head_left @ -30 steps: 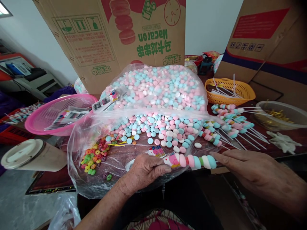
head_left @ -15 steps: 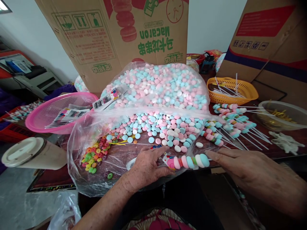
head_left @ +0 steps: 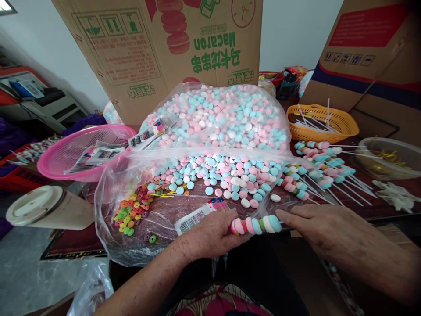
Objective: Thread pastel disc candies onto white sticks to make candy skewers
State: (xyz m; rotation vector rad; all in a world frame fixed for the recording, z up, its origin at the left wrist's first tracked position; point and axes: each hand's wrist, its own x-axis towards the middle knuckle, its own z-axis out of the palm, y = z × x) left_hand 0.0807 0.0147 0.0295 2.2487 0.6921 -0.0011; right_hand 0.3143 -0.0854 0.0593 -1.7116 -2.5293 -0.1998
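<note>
A candy skewer (head_left: 256, 225) of pink, blue and white marshmallow discs, with coloured rings between some of them, lies level between my two hands near the table's front edge. My left hand (head_left: 219, 235) is closed around its left end, hiding that end. At the other end, my right hand (head_left: 305, 224) has its fingertips together on the stick, which is mostly hidden. Flat printed plastic wrappers (head_left: 200, 214) lie just beyond my left hand. Loose marshmallows (head_left: 226, 175) spread over the clear plastic sheet behind, and fruit-coloured rings (head_left: 133, 210) are heaped to the left.
A big bag of marshmallows (head_left: 217, 114) stands before a cardboard box (head_left: 131, 52). Finished-looking skewers (head_left: 329, 169) are piled at right, near a yellow basket (head_left: 348, 127) and a clear bowl (head_left: 388, 149). At left are a pink basket (head_left: 49, 164) and a lidded cup (head_left: 72, 210).
My left hand has closed further over the skewer's left end, covering the printed wrapper seen there before. The skewer and right hand have shifted slightly left, and more of the flat wrappers shows.
</note>
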